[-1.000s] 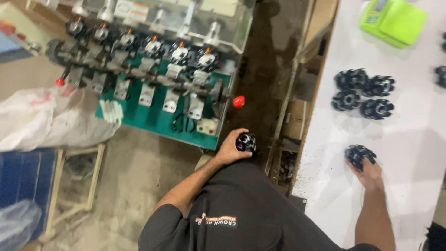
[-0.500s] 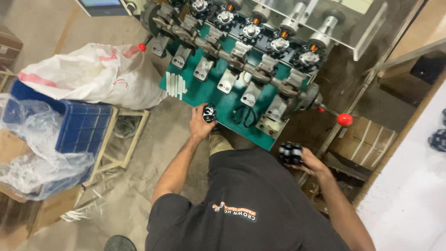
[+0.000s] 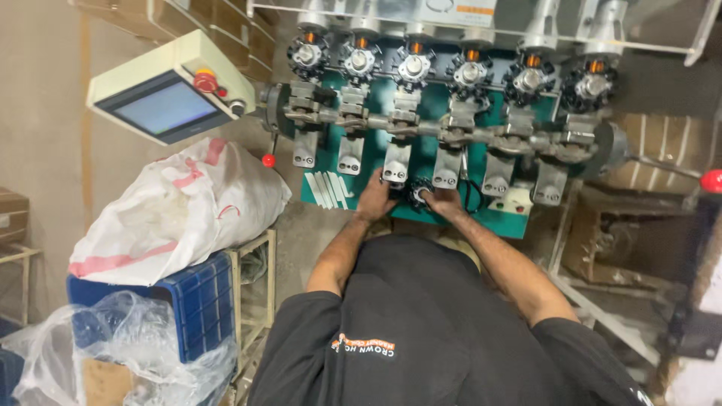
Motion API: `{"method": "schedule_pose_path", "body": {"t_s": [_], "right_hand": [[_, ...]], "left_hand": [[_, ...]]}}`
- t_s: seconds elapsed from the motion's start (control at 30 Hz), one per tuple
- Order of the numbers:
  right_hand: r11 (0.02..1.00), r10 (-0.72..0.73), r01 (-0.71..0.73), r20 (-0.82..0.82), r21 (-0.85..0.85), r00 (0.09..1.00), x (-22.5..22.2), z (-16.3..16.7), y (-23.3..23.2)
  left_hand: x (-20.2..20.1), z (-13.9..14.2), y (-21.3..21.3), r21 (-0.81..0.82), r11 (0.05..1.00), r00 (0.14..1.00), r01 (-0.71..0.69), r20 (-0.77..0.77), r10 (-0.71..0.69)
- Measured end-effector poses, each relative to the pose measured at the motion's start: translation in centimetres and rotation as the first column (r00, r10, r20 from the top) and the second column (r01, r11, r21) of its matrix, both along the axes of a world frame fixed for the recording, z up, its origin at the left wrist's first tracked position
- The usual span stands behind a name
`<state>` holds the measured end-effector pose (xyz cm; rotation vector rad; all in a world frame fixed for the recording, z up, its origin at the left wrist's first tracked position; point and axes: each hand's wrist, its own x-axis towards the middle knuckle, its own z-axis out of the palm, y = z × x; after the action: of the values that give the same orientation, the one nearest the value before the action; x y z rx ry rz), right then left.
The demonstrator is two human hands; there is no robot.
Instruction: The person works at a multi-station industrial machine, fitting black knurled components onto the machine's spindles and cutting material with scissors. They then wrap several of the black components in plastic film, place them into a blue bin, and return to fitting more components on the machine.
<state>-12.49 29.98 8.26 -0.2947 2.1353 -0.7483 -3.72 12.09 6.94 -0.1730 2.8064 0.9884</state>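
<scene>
- Far left: a cream control box with a pale blue touchscreen (image 3: pixel 162 107) juts out at a tilt, with a red button on its top face.
- Below it, a bulging white sack (image 3: pixel 180 214) with pink stripes rests on a blue plastic crate (image 3: pixel 199 301); crumpled clear plastic (image 3: pixel 128 342) lies lower left.
- Centre: a green winding machine (image 3: pixel 451 128) carries a row of six round, toothed black cores on spindles along the top and six grey metal clamps beneath.
- The left hand (image 3: pixel 374 197) is curled, palm down, just below the third clamp; whether it grips anything cannot be told, as its fingers hide what is under them.
- Just beside it, the right hand (image 3: pixel 442 201) is closed on a small black toothed part (image 3: pixel 419 193), round and dark with a paler centre, held at the green base between the third and fourth clamps.
- The part is small and partly covered by fingers, so its detail is hard to make out.
- The person's black shirt fills the lower middle and hides the floor there.
- Far right: a red knob (image 3: pixel 711 180) is cut by the edge.
</scene>
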Motion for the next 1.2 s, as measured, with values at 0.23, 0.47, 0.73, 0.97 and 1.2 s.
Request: {"method": "schedule_pose_path", "body": {"t_s": [0.23,0.47,0.73,0.97,1.2], "right_hand": [[0.656,-0.653,0.705,0.266,-0.271,0.71,3.5,-1.1,0.8],[0.468,0.026,0.857,0.973,-0.213,0.227,4.1,-1.2,7.4],[0.271,-0.464,0.963,0.876,0.0,0.131,4.5,0.7,15.2],[0.127,-0.336,0.987,0.932,-0.097,0.135,2.0,0.2,19.9],[0.111,-0.393,0.976,0.894,-0.187,0.216,-0.7,2.1,21.9]], "left_hand": [[0.9,0.9,-0.2,-0.101,0.995,0.981,0.024,-0.19,-0.043],[0.0,0.3,6.7,0.824,0.094,0.829,-0.559,0.553,0.088],[-2.6,-1.1,14.6,0.76,-0.267,0.788,-0.593,0.615,0.002],[-7.3,-0.3,23.0,0.731,-0.254,0.763,-0.633,0.645,-0.044],[-10.8,3.0,26.7,0.789,-0.461,0.904,-0.406,0.421,-0.076]]}}
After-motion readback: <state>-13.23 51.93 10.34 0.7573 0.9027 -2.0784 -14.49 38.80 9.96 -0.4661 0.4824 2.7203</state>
